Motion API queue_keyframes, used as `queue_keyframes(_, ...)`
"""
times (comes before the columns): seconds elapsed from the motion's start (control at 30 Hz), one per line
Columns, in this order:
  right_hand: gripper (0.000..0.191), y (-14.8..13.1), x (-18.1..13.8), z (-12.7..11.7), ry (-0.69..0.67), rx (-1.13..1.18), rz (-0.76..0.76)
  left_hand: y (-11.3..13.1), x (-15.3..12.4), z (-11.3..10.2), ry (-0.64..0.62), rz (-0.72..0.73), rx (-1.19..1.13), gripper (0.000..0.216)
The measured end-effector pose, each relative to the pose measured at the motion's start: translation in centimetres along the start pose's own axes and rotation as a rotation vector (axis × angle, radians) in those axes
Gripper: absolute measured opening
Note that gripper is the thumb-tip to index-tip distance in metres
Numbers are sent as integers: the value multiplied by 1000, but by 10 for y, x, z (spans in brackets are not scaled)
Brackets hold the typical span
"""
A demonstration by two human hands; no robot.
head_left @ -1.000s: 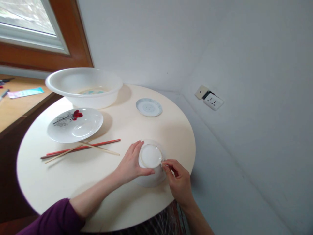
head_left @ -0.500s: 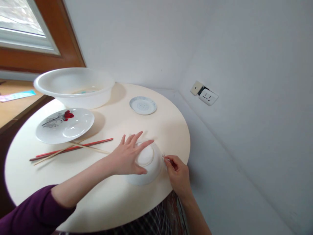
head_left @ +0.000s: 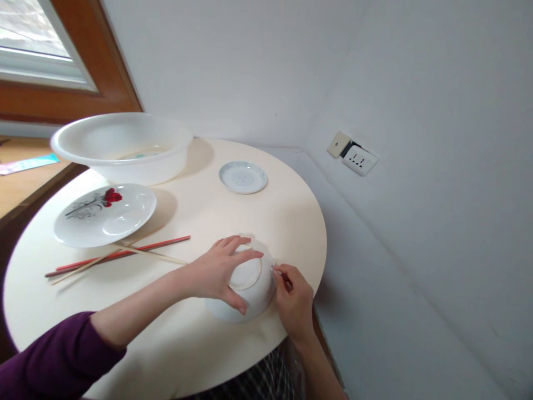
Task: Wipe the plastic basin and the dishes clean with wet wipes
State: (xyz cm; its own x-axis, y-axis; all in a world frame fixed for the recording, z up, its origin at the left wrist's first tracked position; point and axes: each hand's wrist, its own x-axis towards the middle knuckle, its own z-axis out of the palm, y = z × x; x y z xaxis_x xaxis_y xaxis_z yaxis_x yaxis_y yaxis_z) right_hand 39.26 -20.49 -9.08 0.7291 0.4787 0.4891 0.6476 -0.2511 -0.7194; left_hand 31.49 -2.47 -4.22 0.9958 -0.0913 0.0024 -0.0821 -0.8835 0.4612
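A white bowl [head_left: 263, 289] lies upside down near the front right of the round table [head_left: 291, 216], its foot ring facing up. My left hand [head_left: 220, 269] is over it from the left, fingers and thumb spread around the base and gripping it. Close against the bowl's right side, my right hand [head_left: 293, 297] is closed in a pinch. A tiny whitish bit shows at its fingertips, too small to name. Left of the bowl, red, dark and pale chopsticks [head_left: 156, 254] lie crossed.
A white oval dish [head_left: 89, 228] with a red flower stands at the left, before a large translucent basin [head_left: 120, 172]. Farther back sits a small pale blue plate [head_left: 243, 178]. A wall with a socket [head_left: 360, 160] borders the table on the right.
My left hand's fingers have come down onto the bowl. My right hand has moved slightly left, up against the bowl's side, still pinched. The view has shifted a little.
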Motion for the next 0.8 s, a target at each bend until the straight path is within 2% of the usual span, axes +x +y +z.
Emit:
queue_keyframes(0.07,13,-5,3,4,13,-4,-16,-1,1,0,-14,-7,-8,94)
queue_keyframes(0.2,16,-24,-14,8,49,-21,-177,0,2,0,-32,-34,-33,98)
queue_keyframes(0.33,19,-31,-28,2,5,-52,-279,0,2,-2,-72,-50,-19,106)
queue_keyframes(0.43,18,-28,-24,-1,-30,-77,-292,0,3,-3,-95,-33,-2,111)
queue_keyframes(0.57,18,-32,-23,5,22,-94,-248,1,4,-4,-122,-52,21,116)
queue_keyframes(0.73,20,-34,-28,7,-40,-37,-309,3,5,-6,-139,-63,52,115)
queue_keyframes(0.8,19,-32,-27,7,-8,-53,-294,2,5,-5,-133,-59,52,114)
